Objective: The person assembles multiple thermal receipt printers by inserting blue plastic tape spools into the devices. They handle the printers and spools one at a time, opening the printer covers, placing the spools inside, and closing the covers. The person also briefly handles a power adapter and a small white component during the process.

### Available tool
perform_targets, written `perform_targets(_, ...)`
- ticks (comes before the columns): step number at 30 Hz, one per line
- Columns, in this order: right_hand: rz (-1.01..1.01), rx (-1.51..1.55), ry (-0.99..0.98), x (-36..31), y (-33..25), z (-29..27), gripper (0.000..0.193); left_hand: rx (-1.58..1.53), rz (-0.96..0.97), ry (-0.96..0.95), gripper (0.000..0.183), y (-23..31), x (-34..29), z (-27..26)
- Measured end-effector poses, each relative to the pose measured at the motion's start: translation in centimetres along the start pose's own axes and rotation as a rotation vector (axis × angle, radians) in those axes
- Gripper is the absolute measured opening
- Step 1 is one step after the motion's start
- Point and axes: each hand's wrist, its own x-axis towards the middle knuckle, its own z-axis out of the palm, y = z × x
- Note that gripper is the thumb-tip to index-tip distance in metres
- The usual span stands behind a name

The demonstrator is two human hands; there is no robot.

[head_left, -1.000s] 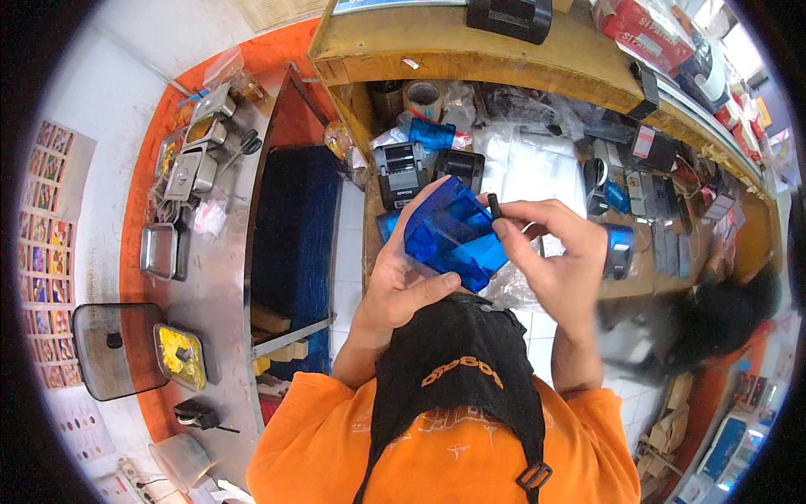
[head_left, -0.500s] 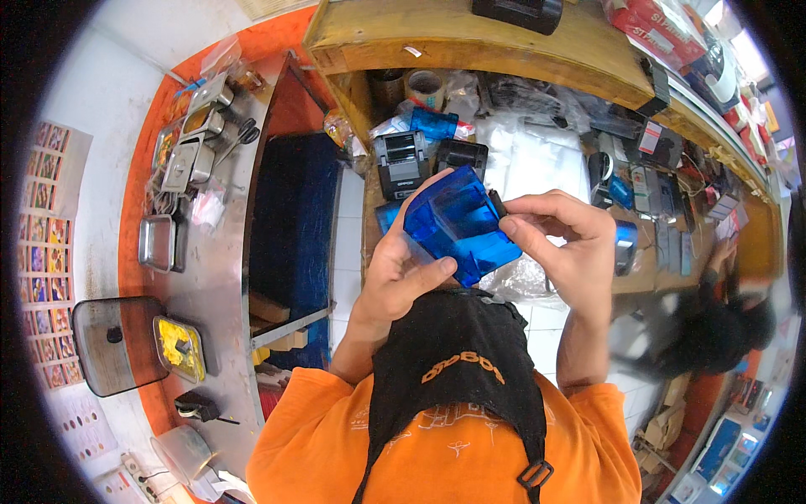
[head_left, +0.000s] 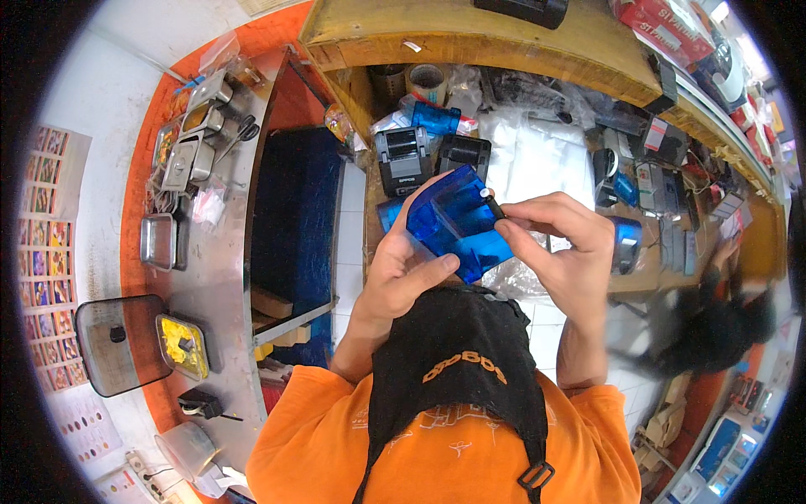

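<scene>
Head view: left hand (head_left: pixel 401 277) grips a blue casing (head_left: pixel 453 223); right hand (head_left: pixel 562 244) pinches a dark roller (head_left: pixel 492 204) at the casing's top edge, apparently not yet seated.

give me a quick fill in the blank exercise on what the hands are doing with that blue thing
1. The left hand holds a translucent box whose colour is ____.
2. The right hand pinches a small dark ____-tipped pin at the box's upper edge.
3. The person's shirt is ____.
4. Behind the box, two small printers stand on the ____ counter.

Missing words: blue; white; orange; wooden
</scene>
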Motion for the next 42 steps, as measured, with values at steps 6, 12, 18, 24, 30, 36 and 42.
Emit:
perform_targets(6, 0.172, 0.42, -0.129, 0.6, 2.5, 0.8, 0.019, -0.121, 0.013, -0.015, 0.075, -1.8, 1.0, -1.3)
perform_targets(12, 0.361, 0.552, -0.244, 1.1, 4.7, 2.0, 0.023, -0.106, 0.101, 0.071, 0.068, -3.5, 2.9, -2.9)
perform_targets(18, 0.065, 0.257, -0.139, 1.5, 6.3, 4.1, 0.018, 0.307, 0.063, 0.089, 0.064, -1.0, 4.0, -5.2)
perform_targets(24, -0.424, -0.122, -0.071, 2.7, 5.4, 5.1, 0.027, 0.171, 0.291, 0.207, 0.082, -0.4, 3.7, -4.1)
perform_targets(30, -0.613, -0.373, -0.157, 2.8, 7.1, 6.5, 0.026, 0.428, 0.178, 0.182, 0.058, -0.7, 2.9, -8.3)
perform_targets(36, -0.634, -0.384, -0.29, 2.6, 10.2, 8.5, 0.021, 0.999, 0.144, 0.122, 0.049, 0.2, 1.7, -11.7)
perform_targets(42, -0.615, -0.197, -0.28, 8.5, 14.9, 11.5, 0.021, 1.108, 0.017, 0.06, 0.043, 2.1, 7.2, -15.0)
